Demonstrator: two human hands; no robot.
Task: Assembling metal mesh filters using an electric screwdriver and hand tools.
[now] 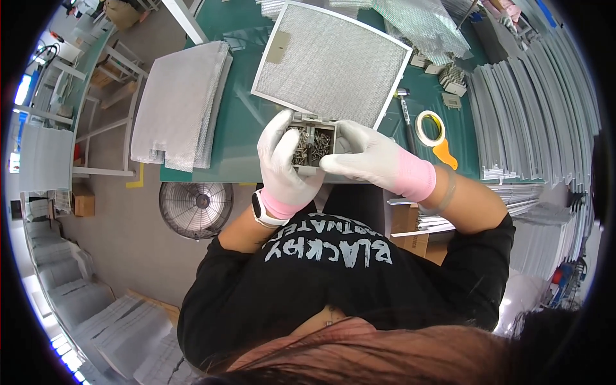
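Observation:
Between my two hands, at the near edge of the green table, is a small grey metal box (308, 171) split into two compartments. Small loose metal pieces (320, 147) that look like screws or pins fill both sides. My left hand (280, 157), in a white glove with a pink cuff, grips the box's left side, its thumb over the rim. On the right side, my right hand (366, 153), gloved alike, is closed around the wall, with its thumb at the near right corner. A framed metal mesh panel (337, 64) lies just beyond the box.
Stacked mesh sheets (178, 102) lie at the table's left. A hammer (405, 115), a tape roll (420, 131) and an orange-handled tool (444, 154) are at the right. Small metal plates (452, 101) and standing panels (532, 122) are further right. A floor fan (196, 205) stands below.

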